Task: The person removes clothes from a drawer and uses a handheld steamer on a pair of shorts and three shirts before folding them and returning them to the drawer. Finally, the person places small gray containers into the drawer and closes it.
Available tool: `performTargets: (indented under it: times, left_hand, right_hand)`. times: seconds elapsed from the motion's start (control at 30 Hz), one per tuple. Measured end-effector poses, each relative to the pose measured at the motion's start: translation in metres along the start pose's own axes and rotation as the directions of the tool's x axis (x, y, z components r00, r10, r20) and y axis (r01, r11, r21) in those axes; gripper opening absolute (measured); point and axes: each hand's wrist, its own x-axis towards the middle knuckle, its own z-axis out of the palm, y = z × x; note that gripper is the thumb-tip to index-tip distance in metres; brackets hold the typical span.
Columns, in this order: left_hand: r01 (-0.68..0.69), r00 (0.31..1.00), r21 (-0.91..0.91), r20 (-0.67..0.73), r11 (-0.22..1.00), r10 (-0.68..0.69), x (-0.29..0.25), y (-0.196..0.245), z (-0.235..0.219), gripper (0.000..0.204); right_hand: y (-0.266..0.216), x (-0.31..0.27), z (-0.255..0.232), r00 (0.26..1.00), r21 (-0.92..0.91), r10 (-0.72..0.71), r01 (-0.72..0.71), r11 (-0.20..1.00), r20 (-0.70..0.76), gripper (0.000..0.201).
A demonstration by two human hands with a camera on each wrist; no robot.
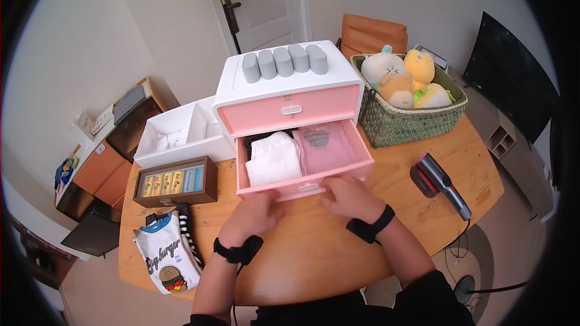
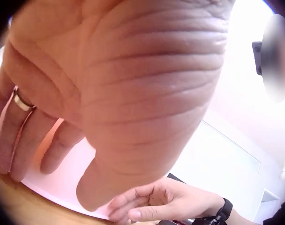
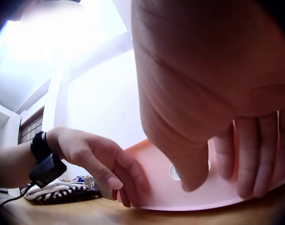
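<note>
A pink lower drawer stands pulled out of a white storage cabinet. Inside it lie a folded white garment and a folded pink garment, with something dark behind the white one. My left hand touches the drawer front left of its oval handle, and my right hand touches it on the other side. In the right wrist view, the right hand's fingers lie straight along the pink front. The left hand's fingers are also extended, one wearing a ring.
Several grey cylinders stand on the cabinet. To the left are a white divided box, a brown case of small packs and folded clothes. A green basket of plush toys and a hair dryer-like appliance sit right.
</note>
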Motion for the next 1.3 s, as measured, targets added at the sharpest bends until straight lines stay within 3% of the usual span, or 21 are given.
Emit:
performTargets:
  times: [0.1,0.13,0.23,0.27,0.37,0.47,0.57,0.67,0.77,0.83,0.87,0.97,1.03,1.1,1.17,1.2,1.3]
  left_hand:
    - [-0.023,0.990,0.042,-0.136,0.999,0.028,0.030,-0.023,0.006,0.048]
    - [0.002,0.990,0.055,-0.139,0.999,0.006,0.042,-0.031,0.005,0.052]
    - [0.044,0.977,0.039,-0.211,0.998,-0.035,0.067,-0.038,-0.002,0.054]
    - [0.009,0.961,0.063,-0.276,0.998,0.009,0.074,-0.043,-0.001,0.056]
    - [-0.078,0.882,0.146,-0.451,0.986,0.136,0.090,-0.054,0.004,0.062]
    - [-0.042,0.840,0.148,-0.530,0.988,0.115,0.087,-0.048,0.009,0.066]
    - [0.057,0.968,0.035,-0.247,0.998,-0.047,0.057,-0.020,-0.007,0.064]
    - [0.028,1.000,0.010,0.012,1.000,-0.028,0.012,0.014,-0.019,0.063]
    - [-0.144,0.989,-0.132,0.002,0.981,0.145,-0.045,0.047,-0.032,0.050]
    - [-0.110,0.993,-0.131,0.017,0.985,0.113,-0.086,0.061,-0.047,0.048]
    - [-0.092,0.995,-0.130,0.020,0.987,0.095,-0.103,0.060,-0.052,0.047]
    - [0.025,0.983,-0.044,-0.181,0.999,-0.033,-0.156,0.042,-0.064,0.048]
    - [0.303,0.887,-0.016,-0.362,0.953,-0.288,-0.187,0.028,-0.070,0.046]
    - [0.421,0.763,0.127,-0.585,0.898,-0.275,-0.217,-0.017,-0.064,0.050]
    - [0.633,0.603,0.103,-0.688,0.767,-0.405,-0.245,-0.055,-0.063,0.055]
    - [0.684,0.553,0.081,-0.705,0.725,-0.444,-0.261,-0.081,-0.062,0.060]
    - [0.746,0.429,0.091,-0.823,0.660,-0.372,-0.291,-0.143,-0.057,0.061]
  right_hand:
    - [0.014,0.028,0.013,0.982,0.022,-0.054,0.059,0.998,-0.183,0.039]
    - [0.012,0.036,0.011,0.988,0.076,-0.014,0.026,0.997,-0.156,0.041]
    - [0.029,0.062,0.028,0.963,0.099,-0.081,0.110,0.989,-0.258,0.047]
    - [0.032,0.070,0.028,0.972,0.097,-0.071,0.094,0.991,-0.222,0.055]
    - [0.034,0.086,0.035,0.937,0.030,-0.097,0.114,0.993,-0.334,0.057]
    - [0.034,0.087,0.037,0.955,0.121,-0.016,0.055,0.991,-0.295,0.060]
    - [0.043,0.075,0.048,0.958,0.124,0.000,0.037,0.992,-0.288,0.051]
    - [0.061,0.064,0.064,0.976,0.286,0.003,0.061,0.956,-0.219,0.032]
    - [0.094,0.054,0.081,0.967,0.691,0.233,-0.096,0.716,-0.107,0.031]
    - [0.089,0.042,0.073,0.901,0.868,0.387,-0.025,0.496,-0.195,0.043]
    - [0.089,0.040,0.069,0.892,0.892,0.411,-0.018,0.451,-0.190,0.046]
    - [0.094,0.036,0.066,0.888,0.919,0.416,0.019,0.393,-0.196,0.053]
    - [0.096,0.036,0.058,0.921,0.951,0.368,0.012,0.310,-0.132,0.052]
    - [0.088,0.036,0.055,0.929,0.964,0.359,-0.014,0.266,-0.086,0.050]
    - [0.079,0.036,0.053,0.916,0.961,0.396,-0.051,0.270,-0.062,0.047]
    - [0.079,0.039,0.055,0.912,0.946,0.400,-0.046,0.320,-0.092,0.044]
    - [0.072,0.044,0.068,0.909,0.872,0.393,-0.078,0.482,-0.136,0.035]
